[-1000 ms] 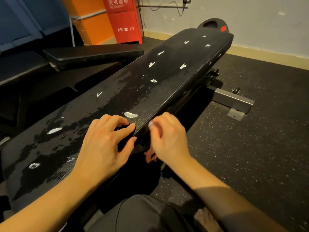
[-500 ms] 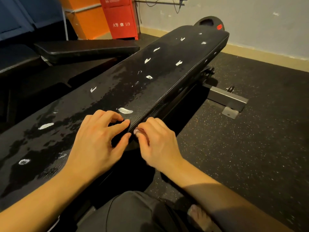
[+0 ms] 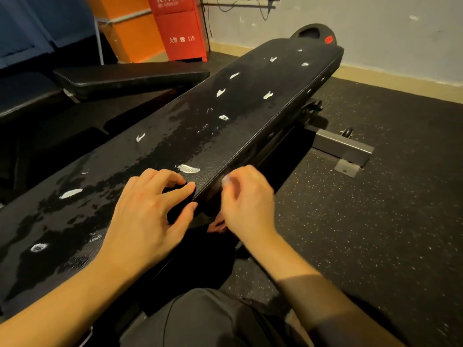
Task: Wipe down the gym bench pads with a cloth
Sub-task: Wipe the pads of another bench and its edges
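At the near edge of the bench pad [image 3: 250, 108], my left hand [image 3: 147, 216] grips what seems the dark cloth [image 3: 179, 199] — the right hand [image 3: 248, 204] beside is too blurred to judge — and the wet surface may make it slip.

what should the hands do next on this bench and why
Probably slide the left hand, which seems to grip a dark cloth, forward over the nearest white smear: the bench pad ahead is wet and spotted white. The right hand is blurred at the side edge.
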Demonstrator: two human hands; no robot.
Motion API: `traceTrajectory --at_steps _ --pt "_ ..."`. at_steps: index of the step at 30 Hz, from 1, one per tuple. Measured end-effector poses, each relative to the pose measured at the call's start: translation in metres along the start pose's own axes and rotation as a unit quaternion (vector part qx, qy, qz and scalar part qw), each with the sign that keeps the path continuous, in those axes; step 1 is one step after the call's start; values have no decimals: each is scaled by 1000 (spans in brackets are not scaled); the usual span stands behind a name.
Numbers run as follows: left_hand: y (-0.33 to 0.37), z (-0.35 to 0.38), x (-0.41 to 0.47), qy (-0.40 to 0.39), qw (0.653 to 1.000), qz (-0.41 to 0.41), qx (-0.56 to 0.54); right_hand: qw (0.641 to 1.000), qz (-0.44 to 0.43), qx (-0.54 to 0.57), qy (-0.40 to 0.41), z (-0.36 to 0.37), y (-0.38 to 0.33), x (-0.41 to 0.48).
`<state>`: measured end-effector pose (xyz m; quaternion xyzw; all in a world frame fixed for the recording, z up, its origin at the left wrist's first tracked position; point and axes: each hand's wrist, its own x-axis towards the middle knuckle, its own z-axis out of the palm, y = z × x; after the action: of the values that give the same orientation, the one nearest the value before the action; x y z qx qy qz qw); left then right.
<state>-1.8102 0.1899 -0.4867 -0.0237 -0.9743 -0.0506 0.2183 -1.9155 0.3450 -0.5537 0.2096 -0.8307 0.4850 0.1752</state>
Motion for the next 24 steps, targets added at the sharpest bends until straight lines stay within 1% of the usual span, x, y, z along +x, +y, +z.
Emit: traceTrajectory --at_steps 2,3,4,5,7,8,9,10,11,12,13,14,17,18,20,21,22,23,24 --pt "0 1 0 5 1000 4 7 992 112 -23 56 -2 22 35" --pt "1 1 -1 5 1000 7 6 987 146 -21 59 -4 30 43" --pt "1 1 -1 5 1000 8 3 987 148 -16 58 -3 29 41" --pt "1 1 0 5 1000 7 1 992 116 -12 49 -3 21 32" --pt "0 1 -1 6 1000 2 4 1000 14 2 -15 -4 -2 0" --pt "0 1 -2 5 1000 3 3 999 -26 3 -38 -6 -1 -7" --pt "0 1 -2 5 1000 5 0 999 -29 -2 -30 -7 5 0" --pt "0 1 -1 6 1000 5 -2 1000 2 -9 7 -6 16 17" --pt "-1 1 0 8 1000 3 -1 997 54 -11 46 -6 24 34" --pt "0 1 0 8 1000 3 1 993 98 -13 62 -7 28 44" --pt "0 2 -1 6 1000 3 1 992 111 -13 64 -7 29 45" --pt "0 2 -1 4 1000 5 0 994 92 -10 53 -7 23 37" --pt "0 2 -1 4 1000 5 0 999 -28 -14 -36 -9 9 7" --pt "0 1 -1 4 1000 5 -2 999 -21 -23 -31 -11 15 16" --pt "-1 2 -1 6 1000 3 -3 996 72 -39 32 -11 35 47" --pt "-1 2 -1 5 1000 2 -2 993 104 -38 44 -12 38 54" --pt "-1 2 -1 4 1000 4 -1 993 102 -34 46 -11 35 51" --pt "0 2 -1 4 1000 5 0 997 64 -29 32 -9 25 39" --pt "0 3 -1 4 1000 6 1 1000 11 -25 1 -7 13 23"
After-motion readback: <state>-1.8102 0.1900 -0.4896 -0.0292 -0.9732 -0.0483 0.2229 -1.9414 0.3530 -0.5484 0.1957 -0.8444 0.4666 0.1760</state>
